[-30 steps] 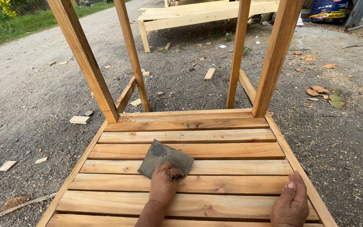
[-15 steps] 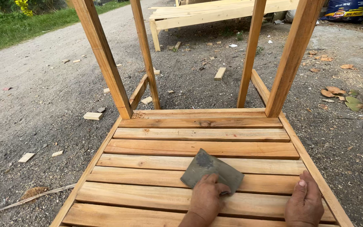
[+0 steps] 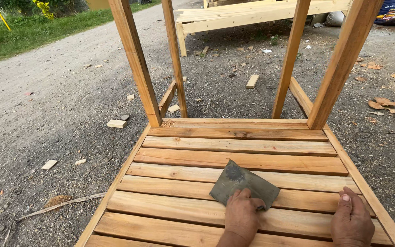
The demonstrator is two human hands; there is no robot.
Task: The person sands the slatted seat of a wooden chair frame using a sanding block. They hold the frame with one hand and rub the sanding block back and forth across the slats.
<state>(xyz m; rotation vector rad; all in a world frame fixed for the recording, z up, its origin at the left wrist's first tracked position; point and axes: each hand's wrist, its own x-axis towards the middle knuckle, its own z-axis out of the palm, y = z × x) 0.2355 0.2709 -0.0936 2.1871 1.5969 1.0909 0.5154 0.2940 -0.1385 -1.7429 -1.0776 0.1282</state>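
I am looking down at an outdoor woodworking yard, an open-air carpentry spot rather than an indoor shop. The ground (image 3: 60,105) is bare grey gravel and dirt, scattered on the left and far side with small wood offcuts (image 3: 116,123) and chips. Near me lies a slatted frame of fresh pale timber (image 3: 234,160) with four upright posts (image 3: 136,64) rising from its far end. Farther off, a second piece of the same unfinished wood (image 3: 252,13) stands on the gravel. A strip of green grass (image 3: 28,32) runs along the far left, dry leaves (image 3: 385,103) lie on the right, and daylight falls over everything.
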